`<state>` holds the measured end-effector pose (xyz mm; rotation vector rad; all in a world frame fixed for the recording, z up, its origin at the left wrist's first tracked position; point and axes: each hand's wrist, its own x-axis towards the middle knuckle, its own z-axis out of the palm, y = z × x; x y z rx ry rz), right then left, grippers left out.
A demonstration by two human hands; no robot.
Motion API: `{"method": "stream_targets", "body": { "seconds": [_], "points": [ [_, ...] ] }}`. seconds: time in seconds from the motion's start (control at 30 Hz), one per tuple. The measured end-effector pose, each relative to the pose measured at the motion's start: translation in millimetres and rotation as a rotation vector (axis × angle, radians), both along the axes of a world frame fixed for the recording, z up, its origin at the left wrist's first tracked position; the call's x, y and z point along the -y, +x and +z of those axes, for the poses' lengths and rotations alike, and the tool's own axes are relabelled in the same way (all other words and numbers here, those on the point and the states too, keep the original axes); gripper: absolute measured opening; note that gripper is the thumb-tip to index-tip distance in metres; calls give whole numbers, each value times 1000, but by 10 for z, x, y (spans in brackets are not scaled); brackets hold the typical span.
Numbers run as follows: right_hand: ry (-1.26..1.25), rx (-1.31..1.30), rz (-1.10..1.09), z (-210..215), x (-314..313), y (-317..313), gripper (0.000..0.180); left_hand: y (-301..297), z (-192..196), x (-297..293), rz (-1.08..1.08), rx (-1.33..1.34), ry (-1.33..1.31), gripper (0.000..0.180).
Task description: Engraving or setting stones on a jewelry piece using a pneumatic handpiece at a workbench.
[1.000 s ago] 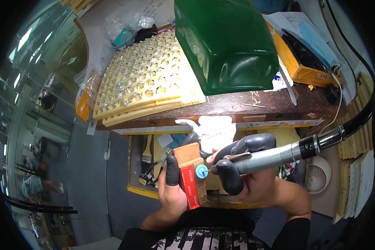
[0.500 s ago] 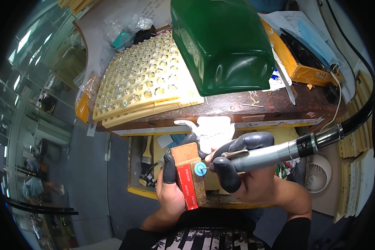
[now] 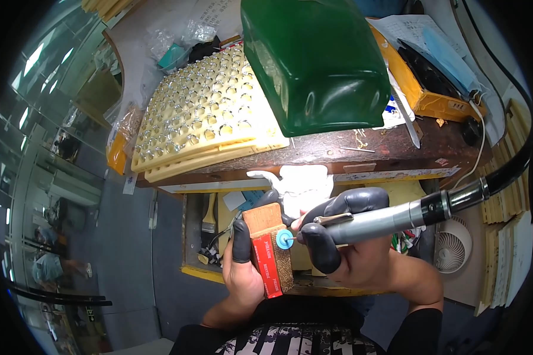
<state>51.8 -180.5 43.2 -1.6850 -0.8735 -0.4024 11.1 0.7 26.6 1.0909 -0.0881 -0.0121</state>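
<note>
Right at the centre of the frame, the right hand (image 3: 361, 260) is wrapped around a grey rotary handpiece (image 3: 391, 220), black-tipped fingers (image 3: 320, 248) pinching its barrel like a pen. At the tool's nose sits a small blue polishing wheel (image 3: 285, 239), and it's touching the side of a wooden block (image 3: 270, 245) with a red label down its face. The left hand (image 3: 243, 266) has that block clamped, one black-capped finger (image 3: 241, 239) pressed along its left edge, the palm curled in below it. Block and wheel meet just below centre, over the open gap beneath the bench.

Just behind the fingers, a white cast-like piece (image 3: 302, 183) juts out from the bench edge. From the handpiece a thick black hose (image 3: 503, 174) sweeps off to the right edge.

Above, on the dark wooden bench (image 3: 361, 151), a big glossy green hood (image 3: 317, 59) fills the upper centre. To its left, cream-coloured trays (image 3: 201, 118) packed with rows of small round pieces. Upper right, an orange tray (image 3: 432, 89) with dark tools in it. Lower right, a small white fan (image 3: 453, 245). Down left of the block, a paintbrush (image 3: 209, 216) stands in the yellow drawer (image 3: 201, 273).
</note>
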Motion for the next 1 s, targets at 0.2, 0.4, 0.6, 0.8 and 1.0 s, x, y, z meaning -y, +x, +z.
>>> {"method": "stream_targets", "body": {
  "seconds": [0.2,0.4,0.6,0.8,1.0],
  "points": [
    [5,-24,-11,9,-10,-10,7,19,23,52,19,16,-29,61],
    [-1,-18,-16,-1,-3,-6,8,10,37,54,24,18,-21,60],
    [22,-27,-12,-29,-5,-7,9,-14,60,114,123,-46,-27,60],
    [19,-52,0,-38,1,-12,10,-21,55,107,116,-60,-109,61],
    [3,-67,33,-32,37,-20,11,-20,7,58,137,-60,1,60]
  ]
}}
